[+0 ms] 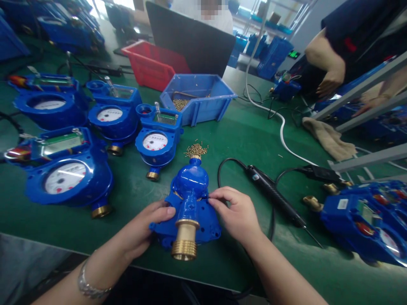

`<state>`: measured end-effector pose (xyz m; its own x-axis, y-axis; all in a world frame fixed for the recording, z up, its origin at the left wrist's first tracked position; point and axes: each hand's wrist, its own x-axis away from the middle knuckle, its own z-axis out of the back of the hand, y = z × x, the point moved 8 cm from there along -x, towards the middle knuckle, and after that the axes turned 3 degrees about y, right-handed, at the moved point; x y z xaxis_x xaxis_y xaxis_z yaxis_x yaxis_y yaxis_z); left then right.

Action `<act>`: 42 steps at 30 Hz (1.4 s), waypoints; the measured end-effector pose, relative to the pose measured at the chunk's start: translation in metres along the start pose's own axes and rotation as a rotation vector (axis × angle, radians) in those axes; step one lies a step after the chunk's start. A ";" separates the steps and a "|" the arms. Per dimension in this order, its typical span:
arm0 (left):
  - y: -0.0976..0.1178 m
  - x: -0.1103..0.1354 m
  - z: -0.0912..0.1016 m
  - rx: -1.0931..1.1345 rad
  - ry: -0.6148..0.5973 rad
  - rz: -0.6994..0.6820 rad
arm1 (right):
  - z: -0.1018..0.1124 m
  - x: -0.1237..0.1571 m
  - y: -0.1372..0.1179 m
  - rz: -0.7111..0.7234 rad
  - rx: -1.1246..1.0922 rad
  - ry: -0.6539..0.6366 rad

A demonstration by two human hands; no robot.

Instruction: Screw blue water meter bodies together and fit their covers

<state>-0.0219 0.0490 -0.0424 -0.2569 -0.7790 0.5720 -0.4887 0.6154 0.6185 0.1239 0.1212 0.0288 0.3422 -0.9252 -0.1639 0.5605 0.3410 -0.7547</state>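
A blue water meter point(192, 180) lies face down at the table's front edge, its threaded brass end point(184, 249) towards me. My left hand point(152, 222) grips the meter's left side, thumb on top of the blue casing. My right hand point(233, 207) is at the right side of the casing, thumb and forefinger pinched together against it; whatever they hold is too small to make out. Just beyond the meter's far end is a small heap of brass-coloured screws point(196, 150). To the right of my right hand lies a black electric screwdriver point(275, 195) with its cable.
Several blue meters, such as this one point(155, 142), stand at left. A blue bin point(206, 110) of screws and a red bin point(152, 70) are behind. At right are more meters point(346, 220), a cloth point(330, 137), metal rails and a co-worker's arm point(327, 63). Another person sits opposite.
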 end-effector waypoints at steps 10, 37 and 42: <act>0.001 0.003 -0.002 0.039 0.034 0.012 | -0.009 0.012 -0.027 0.255 0.329 -0.172; -0.001 0.000 -0.002 0.045 0.004 0.005 | 0.007 -0.070 0.017 -0.163 0.110 -0.130; -0.001 0.001 0.001 -0.003 0.036 0.011 | 0.019 0.016 -0.019 -0.038 -0.093 -0.279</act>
<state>-0.0225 0.0474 -0.0426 -0.2318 -0.7673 0.5979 -0.4832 0.6243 0.6138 0.1330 0.1030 0.0520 0.5239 -0.8510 0.0366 0.5094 0.2786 -0.8142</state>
